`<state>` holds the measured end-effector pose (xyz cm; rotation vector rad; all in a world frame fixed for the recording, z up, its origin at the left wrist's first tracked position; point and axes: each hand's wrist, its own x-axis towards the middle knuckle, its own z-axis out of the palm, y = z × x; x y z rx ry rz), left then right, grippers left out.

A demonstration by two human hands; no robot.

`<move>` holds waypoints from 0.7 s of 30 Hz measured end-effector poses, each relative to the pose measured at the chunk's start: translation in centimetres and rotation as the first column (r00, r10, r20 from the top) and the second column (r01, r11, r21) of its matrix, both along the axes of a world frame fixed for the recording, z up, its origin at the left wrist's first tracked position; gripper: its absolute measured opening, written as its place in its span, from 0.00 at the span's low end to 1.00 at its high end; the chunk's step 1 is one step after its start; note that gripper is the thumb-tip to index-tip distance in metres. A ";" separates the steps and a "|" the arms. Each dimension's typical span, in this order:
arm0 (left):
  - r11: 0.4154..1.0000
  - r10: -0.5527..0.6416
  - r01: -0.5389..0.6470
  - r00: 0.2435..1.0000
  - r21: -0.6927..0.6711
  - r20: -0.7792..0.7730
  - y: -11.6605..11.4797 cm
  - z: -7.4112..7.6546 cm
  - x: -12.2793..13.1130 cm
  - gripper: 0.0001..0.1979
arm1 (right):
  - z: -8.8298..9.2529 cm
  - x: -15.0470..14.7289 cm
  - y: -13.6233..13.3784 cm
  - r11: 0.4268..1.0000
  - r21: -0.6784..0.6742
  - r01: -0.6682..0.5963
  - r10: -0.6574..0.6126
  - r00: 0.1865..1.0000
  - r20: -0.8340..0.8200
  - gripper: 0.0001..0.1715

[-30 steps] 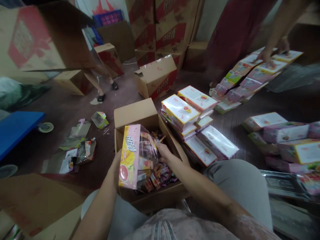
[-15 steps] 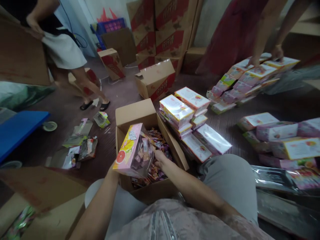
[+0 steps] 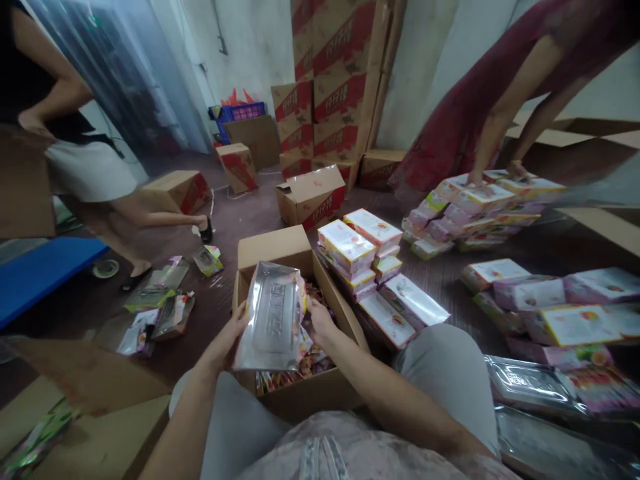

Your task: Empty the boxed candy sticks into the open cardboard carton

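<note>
Over the open cardboard box (image 3: 280, 248) of wrapped candies (image 3: 313, 360) between the person's knees, the left hand (image 3: 227, 340) and right hand (image 3: 319, 320) grip opposite edges of a clear plastic tray (image 3: 271, 319), tilted upright.

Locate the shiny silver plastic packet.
The silver packet is lower centre, head view, held between left hand and right hand over the open brown cardboard box.
</note>
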<state>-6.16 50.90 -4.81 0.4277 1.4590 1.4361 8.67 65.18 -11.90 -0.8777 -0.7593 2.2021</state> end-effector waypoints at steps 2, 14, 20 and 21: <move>1.000 0.027 -0.028 0.995 -0.009 -0.093 -0.2 -0.2 0.7 0.45 | 0.8 1.1 0.0 0.997 -0.021 -0.076 0.074 0.993 -0.093 0.12; 0.991 -0.059 0.085 0.971 -0.105 0.230 -0.2 -0.1 6.4 0.23 | 3.0 2.5 1.4 0.940 0.146 -0.308 0.327 0.936 -0.132 0.29; 0.943 0.125 -0.055 0.972 -0.328 0.197 1.5 1.4 4.9 0.14 | 1.4 1.2 0.8 0.977 0.077 -0.200 0.203 0.979 -0.024 0.22; 0.934 0.163 -0.103 0.975 -0.341 0.151 1.4 1.7 3.9 0.14 | 0.9 1.1 0.9 0.982 0.066 -0.177 0.177 0.984 0.012 0.21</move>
